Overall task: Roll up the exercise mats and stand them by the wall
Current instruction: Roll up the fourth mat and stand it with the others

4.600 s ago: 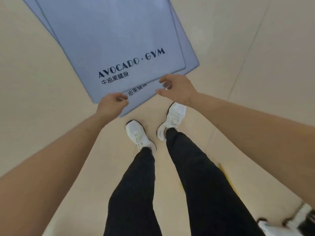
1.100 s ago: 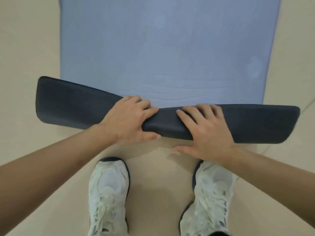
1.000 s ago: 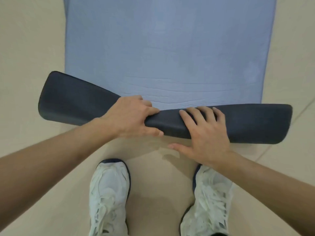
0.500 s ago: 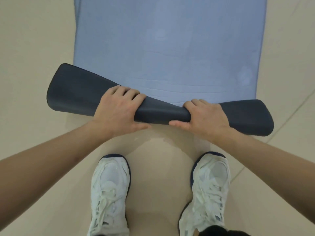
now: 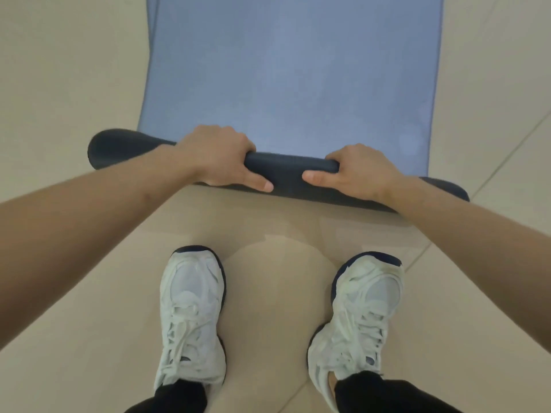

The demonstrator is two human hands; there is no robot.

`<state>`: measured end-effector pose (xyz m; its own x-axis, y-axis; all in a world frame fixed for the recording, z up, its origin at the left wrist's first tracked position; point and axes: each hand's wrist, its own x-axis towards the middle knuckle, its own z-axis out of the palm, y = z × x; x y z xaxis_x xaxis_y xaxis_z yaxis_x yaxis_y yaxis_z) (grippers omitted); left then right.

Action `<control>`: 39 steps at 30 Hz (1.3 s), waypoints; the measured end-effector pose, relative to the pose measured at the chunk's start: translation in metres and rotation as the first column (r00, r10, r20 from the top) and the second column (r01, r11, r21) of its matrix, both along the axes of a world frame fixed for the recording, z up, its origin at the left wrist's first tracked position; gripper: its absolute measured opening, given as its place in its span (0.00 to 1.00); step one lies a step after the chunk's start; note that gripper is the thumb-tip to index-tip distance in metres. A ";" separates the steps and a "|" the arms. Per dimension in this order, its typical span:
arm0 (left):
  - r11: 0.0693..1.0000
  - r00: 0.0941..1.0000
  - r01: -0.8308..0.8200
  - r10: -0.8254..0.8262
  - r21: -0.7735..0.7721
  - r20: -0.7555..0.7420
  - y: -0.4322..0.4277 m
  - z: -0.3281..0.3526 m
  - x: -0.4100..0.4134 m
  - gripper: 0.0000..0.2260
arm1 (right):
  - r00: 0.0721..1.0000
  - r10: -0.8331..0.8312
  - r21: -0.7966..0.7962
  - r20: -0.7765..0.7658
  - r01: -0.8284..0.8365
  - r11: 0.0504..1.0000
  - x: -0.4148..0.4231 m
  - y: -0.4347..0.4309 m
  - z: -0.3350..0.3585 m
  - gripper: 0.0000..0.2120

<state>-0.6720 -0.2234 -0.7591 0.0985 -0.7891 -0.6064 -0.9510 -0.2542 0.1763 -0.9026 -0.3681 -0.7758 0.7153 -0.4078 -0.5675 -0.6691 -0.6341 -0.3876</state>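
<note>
The person bends low over the near end of a light blue foam exercise mat [image 5: 298, 70], which lies flat on the beige tiled floor [image 5: 74, 70] and stretches away from them. Its near edge is turned over into a dark grey roll [image 5: 289, 174] that shows the mat's darker underside and lies across the mat's width. The roll is tight in the middle and looser and flatter at both ends, which stick out past the blue sides. The left hand [image 5: 217, 156] and right hand [image 5: 360, 171] both clamp the middle of the roll. Their fingers curl over its top and their thumbs point at each other along its near face, a short gap between them. White lace-up trainers [image 5: 190, 317] stand apart just behind the roll, below black trousers [image 5: 387, 394].
</note>
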 end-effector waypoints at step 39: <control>0.783 0.973 -0.013 0.152 -0.621 0.172 0.054 -0.059 -0.056 0.29 | 0.958 0.274 -0.456 -0.090 -0.284 0.843 -0.032 0.065 -0.045 0.56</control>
